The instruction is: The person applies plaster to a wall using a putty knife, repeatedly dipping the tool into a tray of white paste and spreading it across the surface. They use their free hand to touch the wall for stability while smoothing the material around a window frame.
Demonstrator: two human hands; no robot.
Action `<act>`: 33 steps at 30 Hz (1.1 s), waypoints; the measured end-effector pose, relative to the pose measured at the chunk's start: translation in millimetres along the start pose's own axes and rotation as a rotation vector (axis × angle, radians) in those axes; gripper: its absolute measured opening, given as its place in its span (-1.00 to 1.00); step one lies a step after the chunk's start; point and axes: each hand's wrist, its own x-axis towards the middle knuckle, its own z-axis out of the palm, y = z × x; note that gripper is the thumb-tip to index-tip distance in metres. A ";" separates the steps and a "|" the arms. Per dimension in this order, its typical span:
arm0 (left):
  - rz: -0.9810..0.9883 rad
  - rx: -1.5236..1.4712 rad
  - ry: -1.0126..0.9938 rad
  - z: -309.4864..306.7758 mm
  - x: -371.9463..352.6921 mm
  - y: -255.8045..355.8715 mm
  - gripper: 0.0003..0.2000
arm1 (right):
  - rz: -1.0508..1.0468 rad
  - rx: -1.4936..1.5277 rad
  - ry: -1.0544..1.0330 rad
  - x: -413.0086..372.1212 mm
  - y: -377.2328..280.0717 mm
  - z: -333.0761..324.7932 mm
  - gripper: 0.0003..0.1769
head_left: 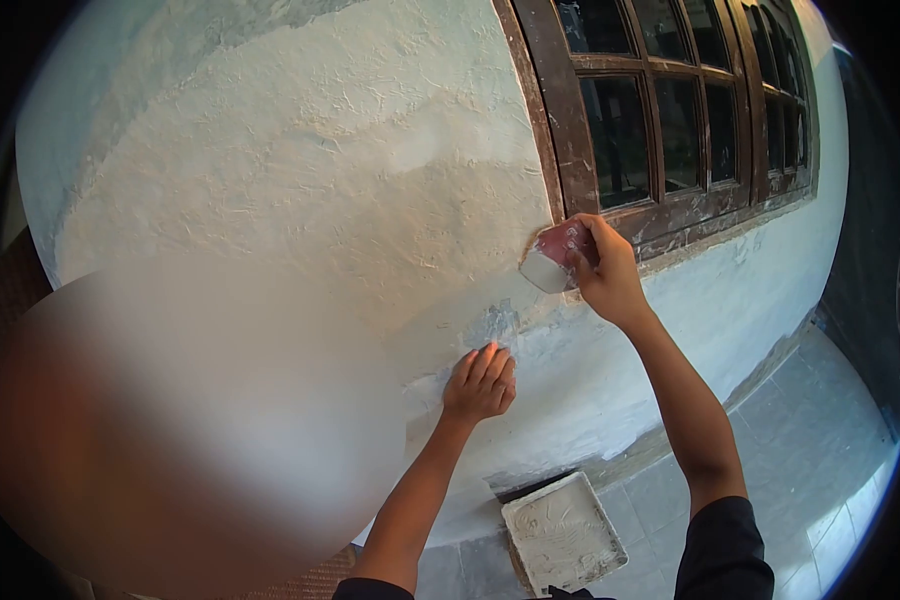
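My right hand [607,268] pinches a flat putty scraper [553,262], reddish at the top with a whitish lower part. The scraper is against the wall [440,215], just below the lower left corner of the brown window frame [562,130]. Lower and to the left, my left hand [481,382] is at the wall, its fingers bent and close together. What lies under those fingers, if anything, is hidden. A grey bare patch [498,320] shows just above my left hand. Whitish filler with a rough, streaked surface covers much of the wall.
On the tiled floor [790,450], by the wall's foot, stands a shallow tray [567,532] with whitish paste in it. Dark panes [615,135] fill the window at upper right. A large blurred area hides the lower left.
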 end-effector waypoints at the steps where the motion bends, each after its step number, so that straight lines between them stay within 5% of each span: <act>1: 0.001 0.004 0.000 0.0 0.2 -0.1 -0.67 | 0.068 0.037 0.069 3.0 6.9 -2.4 -0.60; 6: 0.008 -0.004 0.017 1.7 -0.2 -0.1 -0.67 | 0.207 0.192 0.247 11.5 2.4 -25.8 -0.61; 11: 0.002 -0.013 0.004 0.3 -1.4 0.9 -0.66 | 0.061 0.022 0.100 -0.5 10.3 -3.1 -0.59; 13: 0.003 -0.009 0.017 1.4 -0.9 -0.1 -0.66 | 0.275 0.085 0.276 5.0 21.8 -14.2 -0.60; 21: -0.002 0.001 0.008 -0.6 0.6 0.5 -0.66 | 0.069 0.080 0.145 -4.7 1.0 6.8 -0.60; 26: -0.003 -0.003 0.020 2.8 0.0 0.2 -0.68 | 0.351 0.262 0.333 -4.5 11.4 -16.6 -0.62; 33: 0.003 -0.024 0.029 0.1 -0.2 0.1 -0.68 | 0.040 0.040 0.066 -22.0 -4.2 23.8 -0.61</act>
